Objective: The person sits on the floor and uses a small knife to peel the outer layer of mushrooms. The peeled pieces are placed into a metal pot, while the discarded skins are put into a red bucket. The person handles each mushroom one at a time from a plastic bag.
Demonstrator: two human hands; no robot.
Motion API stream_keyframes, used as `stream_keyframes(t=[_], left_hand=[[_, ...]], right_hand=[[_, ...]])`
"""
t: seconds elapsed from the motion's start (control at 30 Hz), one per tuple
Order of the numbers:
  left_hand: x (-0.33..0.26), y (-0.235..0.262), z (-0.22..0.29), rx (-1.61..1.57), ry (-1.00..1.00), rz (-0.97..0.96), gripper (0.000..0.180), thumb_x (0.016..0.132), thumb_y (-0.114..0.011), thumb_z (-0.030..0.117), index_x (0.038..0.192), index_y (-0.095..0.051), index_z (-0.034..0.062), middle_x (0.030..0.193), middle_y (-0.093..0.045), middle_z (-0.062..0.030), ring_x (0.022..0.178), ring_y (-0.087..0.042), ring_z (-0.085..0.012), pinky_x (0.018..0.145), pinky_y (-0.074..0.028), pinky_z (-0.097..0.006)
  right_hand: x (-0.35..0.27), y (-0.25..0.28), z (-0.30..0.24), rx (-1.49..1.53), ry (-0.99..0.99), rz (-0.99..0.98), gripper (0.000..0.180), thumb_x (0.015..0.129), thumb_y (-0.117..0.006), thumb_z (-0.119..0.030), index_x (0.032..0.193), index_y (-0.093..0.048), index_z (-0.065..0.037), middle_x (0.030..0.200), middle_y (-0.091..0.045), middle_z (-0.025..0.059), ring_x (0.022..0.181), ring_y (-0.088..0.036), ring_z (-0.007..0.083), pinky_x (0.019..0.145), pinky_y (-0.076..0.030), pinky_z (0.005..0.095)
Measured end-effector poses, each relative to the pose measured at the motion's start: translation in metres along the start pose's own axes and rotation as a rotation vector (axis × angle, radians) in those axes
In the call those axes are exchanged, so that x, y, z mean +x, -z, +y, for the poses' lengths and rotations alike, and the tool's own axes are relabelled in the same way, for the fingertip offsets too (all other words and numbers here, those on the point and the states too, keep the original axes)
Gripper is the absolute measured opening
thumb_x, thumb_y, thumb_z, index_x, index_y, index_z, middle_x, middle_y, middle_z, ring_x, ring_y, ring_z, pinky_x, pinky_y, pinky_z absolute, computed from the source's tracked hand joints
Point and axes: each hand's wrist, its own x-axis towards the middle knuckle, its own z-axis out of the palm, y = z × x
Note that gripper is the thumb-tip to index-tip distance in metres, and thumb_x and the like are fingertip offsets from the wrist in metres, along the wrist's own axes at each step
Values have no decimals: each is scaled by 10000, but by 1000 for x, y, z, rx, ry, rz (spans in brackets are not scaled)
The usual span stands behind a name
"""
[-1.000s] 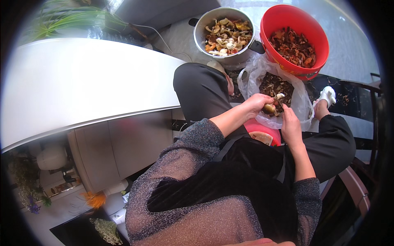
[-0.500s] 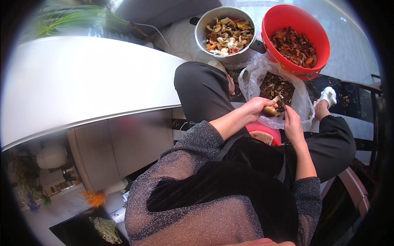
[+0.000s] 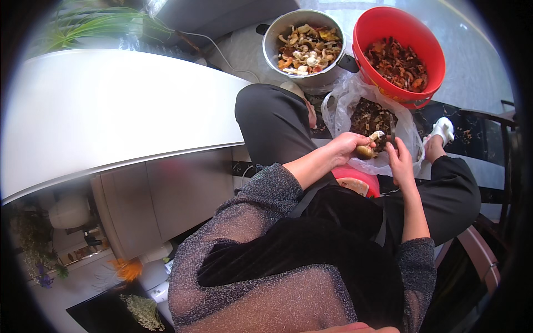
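Note:
My left hand (image 3: 348,145) is closed round a mushroom (image 3: 365,151) with a brownish cap and a pale stem that points away to the upper right. In my right hand (image 3: 401,162) is a small knife (image 3: 393,127), its dark blade standing up just right of the stem and apart from it. Both hands are over a clear plastic bag (image 3: 340,108), spread wide, with dark trimmings (image 3: 371,116) inside. A metal pot (image 3: 268,55) of mushroom pieces (image 3: 311,49) stands beyond, beside a red bucket (image 3: 435,41) with reddish-brown mushrooms (image 3: 395,64) in it.
Between my knees is a pink-red container (image 3: 371,180), partly hidden. A white table (image 3: 127,105) fills the left side, near my bent knee. On the right stands a dark wooden chair (image 3: 505,161). Scraps (image 3: 467,133) lie on the dark floor strip by my foot.
The knife has moved from the stem toward the right and tilted upward, with my right hand shifting slightly right. The stem tip now looks whiter. My left hand stays nearly still.

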Motion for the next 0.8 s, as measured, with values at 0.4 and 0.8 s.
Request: stream_keyframes(t=[0.4,0.8], left_hand=[[-1,-3,-8,56,-17,-121,182,988,-562,150,1054,-633,-3,940,-676,-74,876,-641,-156,849,-492,-296],[-7,-12,-8,950,-569,160,168,966,-584,113,1022,-638,-36,826,-699,-89,751,-694,-167,634,-552,-290]], right_hand=[[14,-1,-21,312,-209,-130,340,973,-596,-231,1195,-535,20,586,-472,-44,392,-354,37,270,-229,239],[16,-8,-28,141,-140,-48,204,977,-579,-155,1096,-602,9,774,-645,24,673,-568,52,574,-434,242]])
